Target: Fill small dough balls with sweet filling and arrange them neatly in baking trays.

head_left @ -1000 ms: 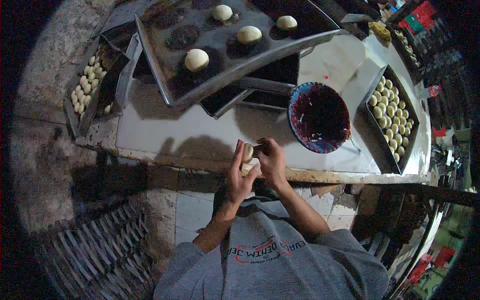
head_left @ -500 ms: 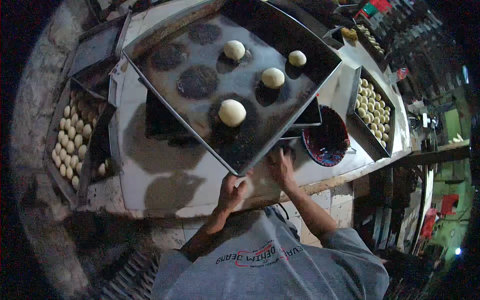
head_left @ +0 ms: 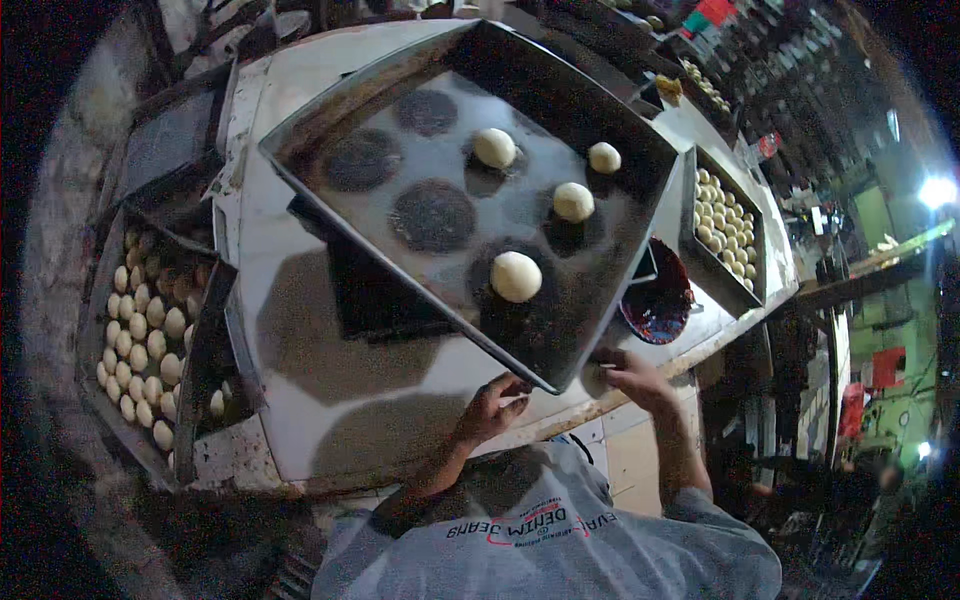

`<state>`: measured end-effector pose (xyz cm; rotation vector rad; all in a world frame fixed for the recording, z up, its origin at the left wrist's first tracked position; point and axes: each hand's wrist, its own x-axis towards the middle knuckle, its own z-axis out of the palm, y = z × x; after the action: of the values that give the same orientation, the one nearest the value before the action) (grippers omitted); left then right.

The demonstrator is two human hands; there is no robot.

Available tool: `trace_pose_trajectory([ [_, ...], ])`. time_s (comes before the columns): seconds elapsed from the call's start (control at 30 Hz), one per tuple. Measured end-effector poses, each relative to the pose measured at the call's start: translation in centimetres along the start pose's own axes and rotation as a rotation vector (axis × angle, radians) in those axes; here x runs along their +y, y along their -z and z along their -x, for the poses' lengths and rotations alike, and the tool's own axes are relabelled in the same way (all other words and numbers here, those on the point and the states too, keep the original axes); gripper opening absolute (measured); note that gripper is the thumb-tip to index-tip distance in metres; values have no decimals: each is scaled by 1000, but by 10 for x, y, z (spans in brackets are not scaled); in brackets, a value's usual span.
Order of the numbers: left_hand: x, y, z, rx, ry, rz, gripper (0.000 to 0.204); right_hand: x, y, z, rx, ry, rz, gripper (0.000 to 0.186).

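Observation:
A large dark metal tray (head_left: pixel 580 90) sits raised over the table, one corner pointing toward me. Several pale dough balls lie spread in it, the nearest dough ball (head_left: pixel 516 277) close to that corner. My left hand (head_left: pixel 495 408) is at the near corner with curled fingers, thumb and forefinger close together; the tray partly hides the fingertips. To the right of the corner, my right hand (head_left: pixel 635 380) has its fingers bent and drawn together, pointing left. What either hand holds, if anything, is too dim to make out. A dark red bowl (head_left: pixel 668 305) stands just beyond my right hand.
Boxes of dough balls flank me: a left box (head_left: pixel 205 345) and a right box (head_left: pixel 725 262). Another dark tray (head_left: pixel 165 150) lies at the far left. A black tray (head_left: pixel 380 290) shows beneath the large one. The pale table's (head_left: pixel 410 385) edge runs in front of my body.
My view has shifted, so the scene sits differently. My right hand has drawn back from beside the bowl toward the table's near edge. My left hand remains by the tray corner.

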<state>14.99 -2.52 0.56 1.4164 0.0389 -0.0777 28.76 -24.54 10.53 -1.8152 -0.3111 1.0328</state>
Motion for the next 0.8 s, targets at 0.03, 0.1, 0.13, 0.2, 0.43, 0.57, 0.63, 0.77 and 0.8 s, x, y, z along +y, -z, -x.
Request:
trace_pose_trajectory([
  [0.03,14,7,6,-56,26,-119,27,-42,0,23,-35,-12,-89,46],
  [0.1,15,10,9,-201,-42,180,30,-110,7,50,-202,315,-165,47],
  [0.13,11,8,11,-199,-40,179,30,-145,3,50,-205,437,-79,50],
  [0.2,-1,-1,16,-258,13,215,32,-218,-43,27,55,461,111,54],
  [0.43,12,-24,25,-202,-26,298,32,-239,-98,-196,133,1106,1077,26],
  [0.57,1,-25,39,-123,-8,292,31,-225,-99,-208,195,1317,1259,26],
  [0.63,-3,-33,44,-61,36,377,29,-239,-107,-188,428,1346,1206,30],
  [0.77,1,-60,16,-174,-128,390,27,-244,-68,-193,-264,1109,1283,41],
  [0.8,5,-68,10,-185,-125,464,27,-267,-65,-167,-189,1075,1200,41],
])
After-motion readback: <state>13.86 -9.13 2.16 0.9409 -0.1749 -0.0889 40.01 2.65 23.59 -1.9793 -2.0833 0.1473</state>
